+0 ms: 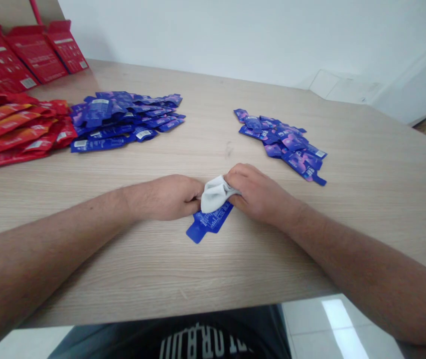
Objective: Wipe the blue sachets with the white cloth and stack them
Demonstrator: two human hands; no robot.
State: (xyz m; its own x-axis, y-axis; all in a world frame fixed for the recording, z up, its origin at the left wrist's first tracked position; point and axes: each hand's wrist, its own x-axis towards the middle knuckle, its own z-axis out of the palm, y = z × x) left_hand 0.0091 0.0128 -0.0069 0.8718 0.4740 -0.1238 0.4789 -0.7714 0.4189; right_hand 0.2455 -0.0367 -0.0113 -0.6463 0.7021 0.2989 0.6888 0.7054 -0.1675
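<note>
White rumpled cloth (213,194), tabbed blue pouch (213,220)

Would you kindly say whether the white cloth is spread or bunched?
Bunched: the white cloth shows creases and is gathered in the right hand.

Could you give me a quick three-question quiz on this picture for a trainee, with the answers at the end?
1. True or false: the white cloth covers part of the blue pouch between the hands.
2. Which hand is nearer the smaller blue pile?
3. What lies right beside the left end of the larger blue pile? A) the white cloth; B) red pouches; C) the smaller blue pile.

Key: 1. True. 2. The right hand. 3. B.
</note>
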